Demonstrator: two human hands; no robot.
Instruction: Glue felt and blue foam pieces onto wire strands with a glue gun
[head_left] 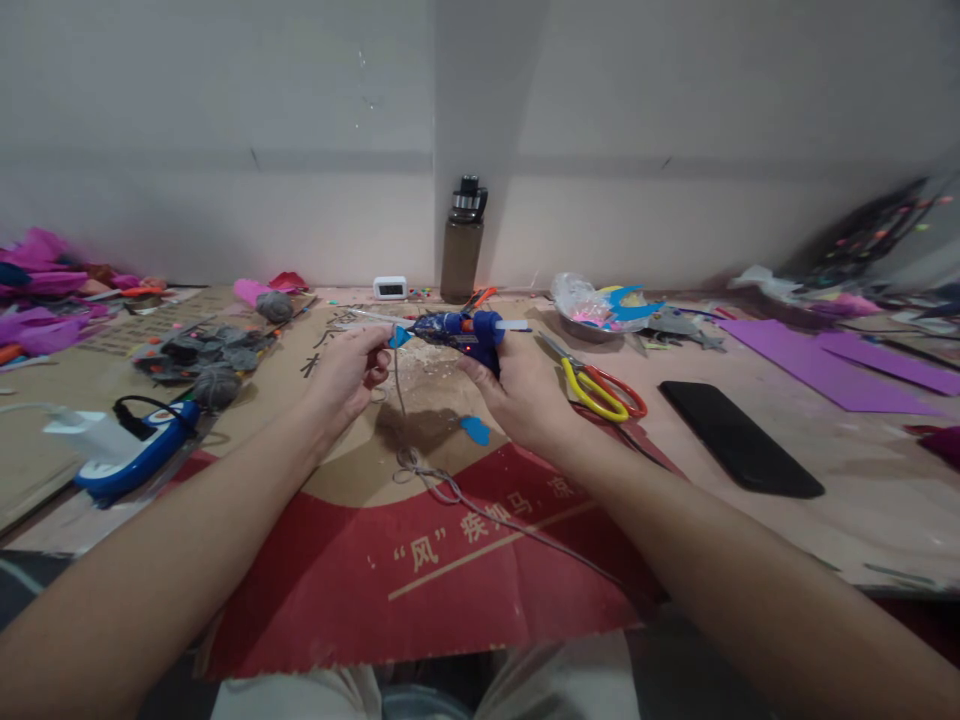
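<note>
Facing pale wall [300, 220] over cardboard [360, 480], with bowl [589, 331] of plastic [568, 292] and blue cutouts [628, 305] beyond right hand [529, 390]. Gripping glue gun [487, 342] with right; pinching blue piece [400, 337] by its nozzle with left hand [345, 372].

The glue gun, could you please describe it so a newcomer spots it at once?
Start at the large red and tan cardboard. Over its far part, the right hand grips the glue gun; unlike the flat, light blue scrap below, it is dark blue with a whitish stick poking from its rear.
</note>
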